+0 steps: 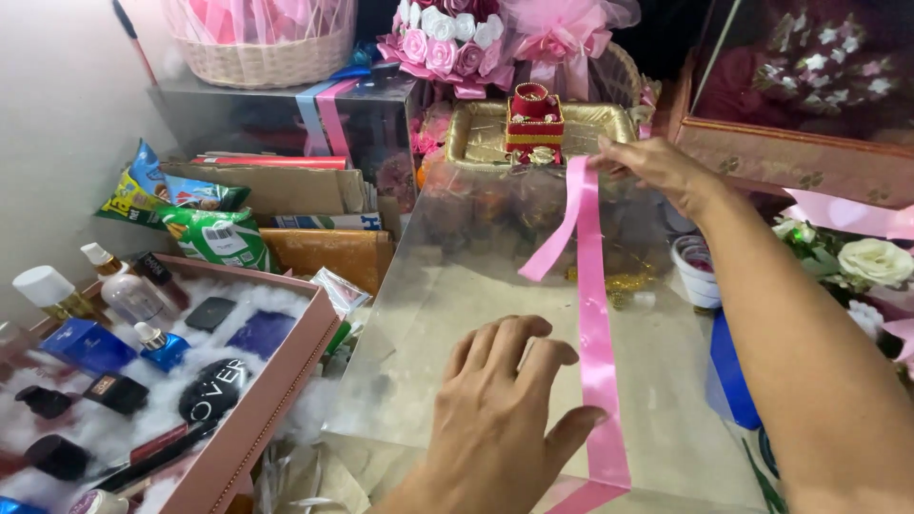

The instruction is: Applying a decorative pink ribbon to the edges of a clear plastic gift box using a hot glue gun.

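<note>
A clear plastic box (447, 305) lies in front of me with a pink satin ribbon (592, 314) running lengthwise over its top. My left hand (500, 405) rests flat on the near part of the lid, its thumb pressing the ribbon down. At the box's far edge my right hand (657, 169) pinches the ribbon, and a loose ribbon tail (552, 249) hangs down from there. Through the plastic I see a gold tray (476, 133) holding a small red and gold ornament (533, 119).
A pink tray (262, 405) of cosmetics on white fluff sits at the left. Snack packets (195, 219) and flat boxes are stacked behind it. A wicker basket (262, 48), a pink rose bouquet (447, 43) and a white flower (876, 259) crowd the back and right.
</note>
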